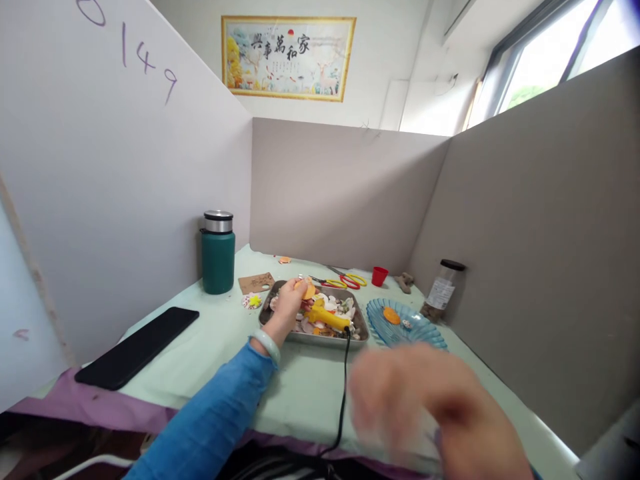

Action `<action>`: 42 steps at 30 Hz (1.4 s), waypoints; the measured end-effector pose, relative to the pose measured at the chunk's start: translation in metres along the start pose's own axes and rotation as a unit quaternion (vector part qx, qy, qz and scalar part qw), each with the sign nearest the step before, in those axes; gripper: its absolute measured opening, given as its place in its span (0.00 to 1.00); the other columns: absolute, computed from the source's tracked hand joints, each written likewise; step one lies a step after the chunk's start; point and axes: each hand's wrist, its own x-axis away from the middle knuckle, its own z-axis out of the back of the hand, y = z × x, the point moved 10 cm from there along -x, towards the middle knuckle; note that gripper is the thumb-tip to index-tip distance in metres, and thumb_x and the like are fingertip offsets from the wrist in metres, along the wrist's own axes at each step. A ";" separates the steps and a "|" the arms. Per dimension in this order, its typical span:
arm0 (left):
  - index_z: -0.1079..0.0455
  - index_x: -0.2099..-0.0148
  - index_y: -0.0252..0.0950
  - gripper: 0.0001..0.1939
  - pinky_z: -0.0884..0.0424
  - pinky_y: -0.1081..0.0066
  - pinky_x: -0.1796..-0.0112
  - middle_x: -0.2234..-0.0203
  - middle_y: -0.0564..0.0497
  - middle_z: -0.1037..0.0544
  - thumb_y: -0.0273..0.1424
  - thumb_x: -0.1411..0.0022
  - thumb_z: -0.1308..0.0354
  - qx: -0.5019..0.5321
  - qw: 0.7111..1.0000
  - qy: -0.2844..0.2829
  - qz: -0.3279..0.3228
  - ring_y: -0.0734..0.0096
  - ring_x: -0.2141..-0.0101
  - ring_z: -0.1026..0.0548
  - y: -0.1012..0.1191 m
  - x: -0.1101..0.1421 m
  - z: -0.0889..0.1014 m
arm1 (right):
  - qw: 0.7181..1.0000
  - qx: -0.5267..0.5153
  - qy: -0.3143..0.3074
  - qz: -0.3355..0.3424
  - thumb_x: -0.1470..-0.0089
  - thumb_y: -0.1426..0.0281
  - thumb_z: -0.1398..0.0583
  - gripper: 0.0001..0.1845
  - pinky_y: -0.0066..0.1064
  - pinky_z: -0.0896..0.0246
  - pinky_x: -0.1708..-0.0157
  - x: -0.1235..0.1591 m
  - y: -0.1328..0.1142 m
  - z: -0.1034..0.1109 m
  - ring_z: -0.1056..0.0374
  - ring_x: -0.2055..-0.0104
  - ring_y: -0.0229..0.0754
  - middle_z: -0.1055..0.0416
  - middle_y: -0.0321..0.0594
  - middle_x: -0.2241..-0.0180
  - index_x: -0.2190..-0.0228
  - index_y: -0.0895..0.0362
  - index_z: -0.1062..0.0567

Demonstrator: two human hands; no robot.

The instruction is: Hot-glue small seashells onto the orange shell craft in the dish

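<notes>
My left hand (287, 305), with a pale bangle at its wrist, pinches a flat orange shell-like piece (309, 291) above the metal tray (320, 341). Shells (345, 308) and small pieces fill that tray. A yellow hot glue gun (327, 316) lies across them, just right of my left hand, its black cord running down over the front table edge. My right hand (415, 400) is close to the camera at the lower right, smeared by motion, so its fingers cannot be read. Beyond it stands a blue glass plate (417, 328) with an orange piece (391, 315) and a small speckled piece.
A green bottle (218, 257) and a black phone-like slab (137, 347) are on the left. Behind the tray lie scissors (350, 280), pliers (327, 283), a brown card (256, 283) and a red cup (379, 276). A lidded jar (441, 292) leans by the right partition (540, 253).
</notes>
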 end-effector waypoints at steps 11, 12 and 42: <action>0.33 0.64 0.34 0.13 0.37 0.77 0.83 0.73 0.49 0.23 0.38 0.46 0.39 -0.014 1.000 -0.001 -0.012 0.78 0.82 0.31 0.005 0.001 0.001 | 0.870 0.285 0.083 -0.394 0.49 0.55 0.40 0.22 0.33 0.40 0.62 -0.098 0.155 0.070 0.28 0.55 0.50 0.23 0.46 0.57 0.57 0.55 0.24; 0.34 0.65 0.34 0.13 0.37 0.77 0.83 0.73 0.49 0.23 0.38 0.46 0.39 -0.014 1.000 -0.003 -0.011 0.78 0.82 0.32 0.005 0.001 0.000 | 0.876 0.277 0.078 -0.387 0.49 0.54 0.40 0.24 0.33 0.40 0.62 -0.098 0.156 0.068 0.28 0.55 0.50 0.23 0.46 0.57 0.55 0.55 0.25; 0.33 0.59 0.34 0.10 0.37 0.78 0.82 0.71 0.51 0.27 0.33 0.41 0.44 -0.039 0.997 0.065 -0.031 0.77 0.79 0.29 0.008 -0.003 0.014 | 0.925 -0.209 0.269 -0.168 0.51 0.53 0.36 0.18 0.29 0.51 0.80 -0.079 0.115 0.063 0.47 0.83 0.34 0.41 0.28 0.86 0.70 0.54 0.30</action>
